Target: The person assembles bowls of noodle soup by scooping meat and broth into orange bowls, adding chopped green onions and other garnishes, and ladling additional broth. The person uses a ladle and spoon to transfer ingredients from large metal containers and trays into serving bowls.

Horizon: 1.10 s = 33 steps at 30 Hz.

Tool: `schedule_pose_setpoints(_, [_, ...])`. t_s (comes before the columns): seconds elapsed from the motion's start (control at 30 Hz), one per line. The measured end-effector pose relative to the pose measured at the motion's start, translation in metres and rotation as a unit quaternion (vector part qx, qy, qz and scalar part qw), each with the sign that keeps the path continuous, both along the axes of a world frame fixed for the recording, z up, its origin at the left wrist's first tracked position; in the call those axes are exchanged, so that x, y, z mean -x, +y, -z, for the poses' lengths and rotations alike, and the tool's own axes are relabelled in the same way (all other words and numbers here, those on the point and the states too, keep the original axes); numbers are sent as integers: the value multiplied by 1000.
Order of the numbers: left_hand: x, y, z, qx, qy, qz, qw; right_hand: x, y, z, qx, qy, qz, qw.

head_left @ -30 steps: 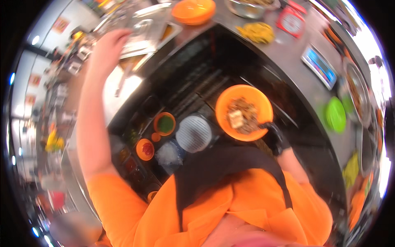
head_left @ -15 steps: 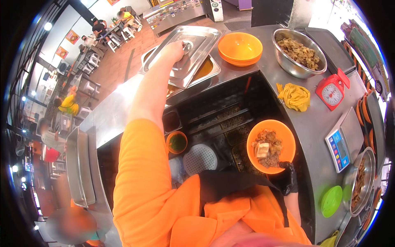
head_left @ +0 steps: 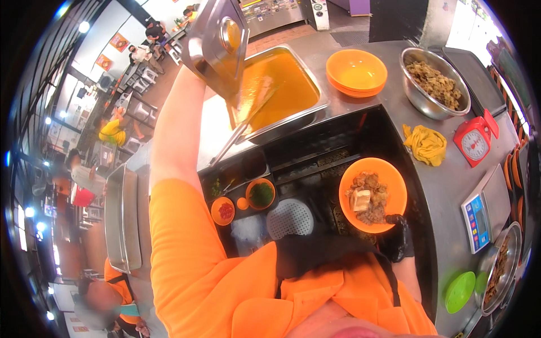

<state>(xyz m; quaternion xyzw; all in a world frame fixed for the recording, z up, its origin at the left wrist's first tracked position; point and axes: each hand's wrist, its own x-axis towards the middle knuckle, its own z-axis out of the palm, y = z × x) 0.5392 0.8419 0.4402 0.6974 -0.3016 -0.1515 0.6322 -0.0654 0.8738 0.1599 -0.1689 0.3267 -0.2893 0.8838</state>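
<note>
My right hand (head_left: 398, 239), in a black glove, grips the near right rim of an orange bowl (head_left: 396, 194). Chunks of cooked meat (head_left: 369, 188) and a pale block-shaped piece lie in the bowl. My bare left forearm (head_left: 176, 124) reaches up to a steel lid (head_left: 214, 48), which is held steeply tilted at the left of a steel pan (head_left: 322, 102). The lid hides my left hand's fingers. Orange-brown broth (head_left: 287, 79) fills the pan, and a long-handled utensil (head_left: 239, 128) rests in it across the near rim.
Stacked orange bowls (head_left: 356, 70), a steel bowl of meat (head_left: 468, 104), a yellow cloth (head_left: 425, 145), a red dial scale (head_left: 473, 141) and a digital scale (head_left: 478, 222) line the counter. Small bowls of chopped greens (head_left: 261, 194) and red bits (head_left: 223, 211) sit in the dark well. A co-worker (head_left: 112, 293) stands at lower left.
My left hand has lifted the lid off the pan and tipped it up to the left, uncovering the broth and utensil. My right hand keeps hold of the bowl.
</note>
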Motion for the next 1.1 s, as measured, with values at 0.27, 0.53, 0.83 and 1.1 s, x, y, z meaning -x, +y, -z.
schedule_pose_setpoints(0.27, [-49,126,42,302,146,-60,940,-43,12,-54,-16,-4,4,1000])
schedule_pose_setpoints(0.53, [-54,247,160,478,218,-147,838,-78,32,-90,85,13,-30,996])
schedule_pose_setpoints(0.83, [-32,292,206,562,203,-166,784,-114,31,-81,112,9,-97,989])
schedule_pose_setpoints(1.1, [-23,358,226,594,168,-208,759,-131,27,-85,427,89,-219,873])
